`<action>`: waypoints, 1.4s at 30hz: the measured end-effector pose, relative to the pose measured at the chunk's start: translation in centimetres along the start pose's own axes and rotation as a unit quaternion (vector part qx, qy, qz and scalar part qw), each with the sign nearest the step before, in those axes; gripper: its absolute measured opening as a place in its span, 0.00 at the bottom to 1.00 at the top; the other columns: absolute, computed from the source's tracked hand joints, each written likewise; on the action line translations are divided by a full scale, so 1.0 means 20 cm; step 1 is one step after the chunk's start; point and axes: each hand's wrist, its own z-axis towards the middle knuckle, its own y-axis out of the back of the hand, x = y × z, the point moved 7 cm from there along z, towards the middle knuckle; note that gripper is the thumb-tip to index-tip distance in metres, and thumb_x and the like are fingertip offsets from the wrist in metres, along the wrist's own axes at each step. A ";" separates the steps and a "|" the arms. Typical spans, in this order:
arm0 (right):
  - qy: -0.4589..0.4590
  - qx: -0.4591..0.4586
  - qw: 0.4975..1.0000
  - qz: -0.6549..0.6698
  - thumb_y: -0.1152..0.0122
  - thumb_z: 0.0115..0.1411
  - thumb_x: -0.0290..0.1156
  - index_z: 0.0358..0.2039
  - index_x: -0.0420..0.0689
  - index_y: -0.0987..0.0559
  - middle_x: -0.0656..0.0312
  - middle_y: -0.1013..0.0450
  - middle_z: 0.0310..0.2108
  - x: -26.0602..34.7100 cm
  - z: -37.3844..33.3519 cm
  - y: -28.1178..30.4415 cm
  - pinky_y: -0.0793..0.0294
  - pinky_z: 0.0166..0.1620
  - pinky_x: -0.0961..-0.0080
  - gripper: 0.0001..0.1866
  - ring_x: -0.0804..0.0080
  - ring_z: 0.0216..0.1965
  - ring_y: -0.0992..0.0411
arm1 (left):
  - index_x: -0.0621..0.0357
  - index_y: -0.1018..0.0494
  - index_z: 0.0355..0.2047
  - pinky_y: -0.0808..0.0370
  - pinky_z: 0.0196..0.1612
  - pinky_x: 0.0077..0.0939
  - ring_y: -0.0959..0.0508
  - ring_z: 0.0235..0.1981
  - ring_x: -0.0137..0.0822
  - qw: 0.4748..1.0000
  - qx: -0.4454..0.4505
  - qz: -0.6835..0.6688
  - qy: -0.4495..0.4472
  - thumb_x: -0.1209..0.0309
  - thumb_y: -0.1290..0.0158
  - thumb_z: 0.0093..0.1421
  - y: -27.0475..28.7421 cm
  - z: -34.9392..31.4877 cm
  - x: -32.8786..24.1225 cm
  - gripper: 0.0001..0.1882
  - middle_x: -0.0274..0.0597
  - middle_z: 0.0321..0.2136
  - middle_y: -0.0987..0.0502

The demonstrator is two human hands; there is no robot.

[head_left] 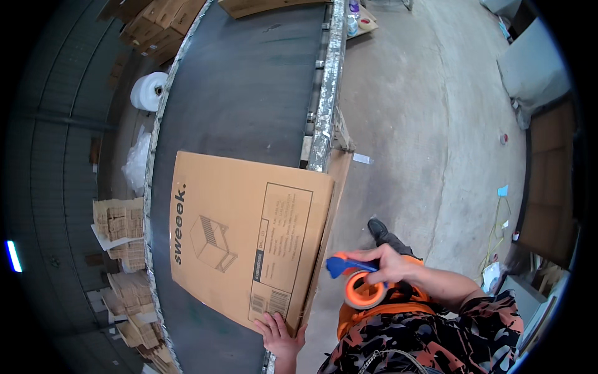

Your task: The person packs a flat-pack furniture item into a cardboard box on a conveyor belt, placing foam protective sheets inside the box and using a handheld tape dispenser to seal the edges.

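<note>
On conveyor (243,87), box (240,224) under left hand (281,338), tape dispenser (352,289) in right hand (387,264)

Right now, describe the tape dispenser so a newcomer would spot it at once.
Find the dark conveyor, then the big cardboard box on it. Right of the box, the person's right hand holds the tape dispenser. Its blue and orange colouring sets it apart from the brown box.

The cardboard box (243,230) is warm tan, overprinted in black with fine line work and barcode stripes. The tape dispenser (360,267) pairs bright blue with vivid orange. A black shirt (417,340) carries jagged coral and grey patches. The conveyor belt (243,93) is dark slate grey, the floor (405,112) paler grey.
</note>
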 end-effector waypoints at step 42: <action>0.032 -0.239 0.909 -0.341 0.38 0.40 0.45 0.48 0.46 0.22 0.47 0.24 0.36 -0.95 -0.39 -1.27 0.25 0.43 0.65 0.32 0.52 0.34 0.24 | 0.47 0.24 0.46 0.66 0.70 0.43 0.50 0.67 0.41 0.685 0.160 0.262 -0.661 0.52 0.66 0.65 -0.05 0.23 -0.34 0.24 0.23 0.54 0.28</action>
